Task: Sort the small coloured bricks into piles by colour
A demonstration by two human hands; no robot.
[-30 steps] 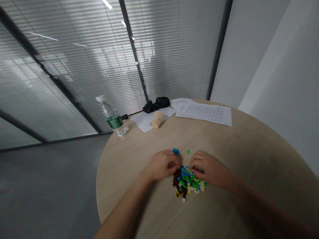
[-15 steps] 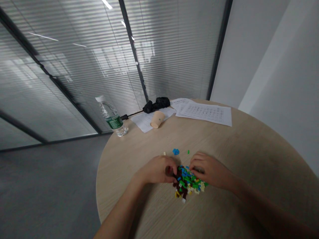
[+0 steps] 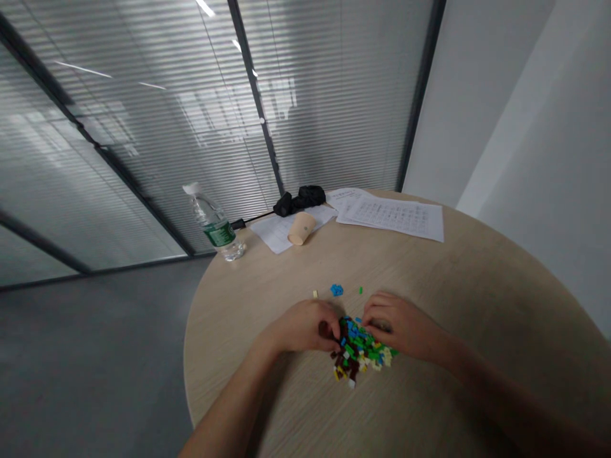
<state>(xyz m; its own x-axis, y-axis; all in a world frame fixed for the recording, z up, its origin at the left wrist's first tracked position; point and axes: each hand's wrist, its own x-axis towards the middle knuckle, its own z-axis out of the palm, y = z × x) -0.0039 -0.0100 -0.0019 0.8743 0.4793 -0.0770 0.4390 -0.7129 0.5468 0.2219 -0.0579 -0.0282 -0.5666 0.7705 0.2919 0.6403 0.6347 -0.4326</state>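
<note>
A pile of small toy building bricks (image 3: pixel 360 346) in brown, green, blue, cream, white and yellow lies on the round wooden table. At the pile's left edge my left hand (image 3: pixel 305 326) is curled, thumb and fingertips close together by the brown bricks. Whatever those fingers hold is too small to make out. My right hand (image 3: pixel 398 326) rests at the upper right side of the heap with its fingers bent in and the tips among the bricks; what lies in them is hidden. Just beyond the pile are a blue brick cluster (image 3: pixel 337 290), a green brick (image 3: pixel 361 290) and a cream brick (image 3: pixel 316 294).
At the table's (image 3: pixel 229 375) far left stands a clear water bottle (image 3: pixel 219 232) with a green label. A paper cup (image 3: pixel 301 229) lies on its side on a paper. Behind it is a folded black umbrella (image 3: pixel 305 199). Printed sheets (image 3: pixel 391 215) lie at the back right.
Both hands stay at the pile, with only slight finger movement. A few bricks near the left fingertips have shifted a little.
</note>
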